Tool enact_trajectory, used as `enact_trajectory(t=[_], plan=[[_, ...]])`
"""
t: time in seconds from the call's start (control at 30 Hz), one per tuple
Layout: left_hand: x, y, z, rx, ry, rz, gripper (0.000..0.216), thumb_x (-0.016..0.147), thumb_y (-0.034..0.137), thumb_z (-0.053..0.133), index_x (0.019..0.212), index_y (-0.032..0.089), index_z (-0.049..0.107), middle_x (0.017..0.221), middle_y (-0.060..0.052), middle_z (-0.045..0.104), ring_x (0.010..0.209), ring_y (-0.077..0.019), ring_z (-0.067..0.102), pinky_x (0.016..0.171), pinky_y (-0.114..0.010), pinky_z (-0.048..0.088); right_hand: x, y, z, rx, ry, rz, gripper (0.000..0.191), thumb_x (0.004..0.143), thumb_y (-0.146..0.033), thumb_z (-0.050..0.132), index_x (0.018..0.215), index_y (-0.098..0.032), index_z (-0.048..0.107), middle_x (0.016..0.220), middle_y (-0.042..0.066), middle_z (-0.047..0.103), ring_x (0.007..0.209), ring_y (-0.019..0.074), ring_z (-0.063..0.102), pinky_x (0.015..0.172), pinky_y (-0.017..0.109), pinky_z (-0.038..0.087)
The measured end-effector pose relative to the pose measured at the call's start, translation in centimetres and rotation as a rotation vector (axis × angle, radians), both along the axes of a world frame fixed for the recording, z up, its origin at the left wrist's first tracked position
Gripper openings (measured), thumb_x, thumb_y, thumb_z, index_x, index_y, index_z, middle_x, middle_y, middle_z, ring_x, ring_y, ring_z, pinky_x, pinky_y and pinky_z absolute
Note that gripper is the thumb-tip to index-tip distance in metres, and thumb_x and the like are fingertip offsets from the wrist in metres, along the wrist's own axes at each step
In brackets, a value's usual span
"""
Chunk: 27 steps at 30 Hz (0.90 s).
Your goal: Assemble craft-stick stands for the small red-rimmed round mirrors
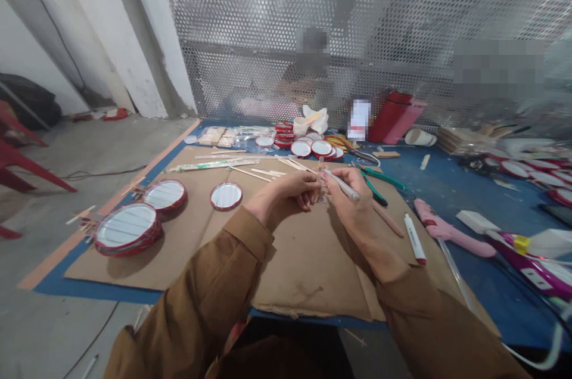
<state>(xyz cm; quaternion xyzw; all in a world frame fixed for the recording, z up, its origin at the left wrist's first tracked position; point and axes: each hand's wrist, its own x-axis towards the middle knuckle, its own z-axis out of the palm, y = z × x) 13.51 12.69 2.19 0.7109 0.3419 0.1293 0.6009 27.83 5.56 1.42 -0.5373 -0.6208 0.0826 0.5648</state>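
Observation:
My left hand (295, 188) is closed around a small flat wooden stick (320, 164), held upright above the cardboard sheet (308, 272). Between the fingers of my right hand (355, 206) is a white marker (343, 183), its tip end close to the stick. Whether the tip touches the wood is hard to make out. A second white marker with a red end (414, 239) lies right of my right forearm. To the left rest a round red-rimmed lid (226, 195) and two drum-like red-rimmed pieces (127, 229) with sticks poking out.
Loose craft sticks (263, 173) lie behind my hands, near stacked red-rimmed lids (301, 149). Green-handled pliers (374, 187) are at the right, then a pink glue gun (451, 230) and a purple power strip (531, 266) with cables. A perforated metal panel (250, 27) stands behind the blue table.

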Motion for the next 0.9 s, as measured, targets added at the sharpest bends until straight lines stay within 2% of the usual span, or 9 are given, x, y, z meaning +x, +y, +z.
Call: enact_trajectory(t=[0.3, 0.5, 0.7, 0.9], plan=[[-0.03, 0.18, -0.08, -0.011, -0.005, -0.006, 0.027, 0.104, 0.02, 0.04, 0.08, 0.016, 0.052, 0.059, 0.001, 0.058, 0.047, -0.01, 0.062, 0.047, -0.018, 0.05, -0.09, 0.26, -0.3, -0.012, -0.037, 0.081, 0.015, 0.09, -0.035, 0.058, 0.089, -0.021, 0.063, 0.079, 0.003, 0.069, 0.071, 0.0196, 0.063, 0.066, 0.033, 0.05], [-0.09, 0.12, -0.03, -0.007, -0.009, -0.011, 0.029, 0.104, 0.02, 0.039, 0.079, 0.016, 0.052, 0.059, 0.002, 0.058, 0.046, -0.0097, 0.061, 0.046, -0.018, 0.049, -0.17, 0.03, 0.01, 0.003, -0.032, 0.041, 0.015, 0.089, -0.035, 0.059, 0.087, -0.021, 0.063, 0.077, 0.003, 0.068, 0.069, 0.0194, 0.061, 0.063, 0.032, 0.049], [-0.01, 0.4, -0.56, -0.023, -0.032, -0.014, 0.026, 0.103, 0.025, 0.046, 0.08, 0.016, 0.052, 0.057, 0.002, 0.058, 0.046, -0.0094, 0.062, 0.045, -0.016, 0.048, -0.03, 0.09, -0.21, -0.019, -0.09, 0.082, 0.014, 0.089, -0.033, 0.057, 0.093, -0.021, 0.064, 0.082, 0.004, 0.069, 0.073, 0.0202, 0.063, 0.067, 0.033, 0.05], [-0.07, 0.2, -0.27, 0.001, -0.021, -0.013, 0.027, 0.104, 0.02, 0.039, 0.08, 0.016, 0.052, 0.059, 0.002, 0.059, 0.045, -0.0091, 0.061, 0.045, -0.016, 0.048, -0.05, 0.19, -0.38, 0.002, -0.044, 0.058, 0.016, 0.09, -0.036, 0.058, 0.089, -0.021, 0.063, 0.078, 0.003, 0.068, 0.07, 0.0194, 0.062, 0.066, 0.032, 0.05]])
